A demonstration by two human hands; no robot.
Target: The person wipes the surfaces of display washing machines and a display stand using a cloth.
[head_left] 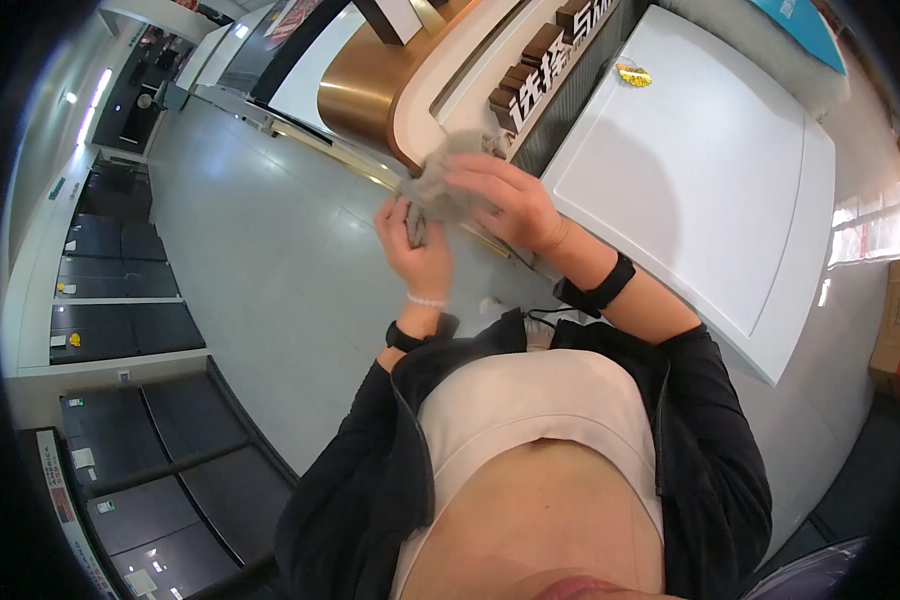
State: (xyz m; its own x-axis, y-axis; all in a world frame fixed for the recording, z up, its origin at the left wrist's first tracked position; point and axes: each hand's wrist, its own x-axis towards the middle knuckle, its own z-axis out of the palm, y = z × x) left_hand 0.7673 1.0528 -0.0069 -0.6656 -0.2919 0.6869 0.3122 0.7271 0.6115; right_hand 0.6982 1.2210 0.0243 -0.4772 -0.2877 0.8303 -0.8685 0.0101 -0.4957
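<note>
A crumpled grey cloth (440, 190) is bunched between my two hands, up against the rounded end of a bronze-and-cream display counter (407, 110). My left hand (417, 255) has its fingers closed on the lower left part of the cloth. My right hand (510, 205) grips it from the right, its fingers somewhat smeared by motion. Dark brown block letters with white faces (540, 70) stand on the counter just beyond my right hand.
A large white appliance (710, 170) with a yellow tag (634, 75) stands at my right. Dark refrigerators (120, 240) line the left wall. Grey tiled floor (270, 260) stretches between them and the counter. A cardboard box (892, 330) sits at the far right.
</note>
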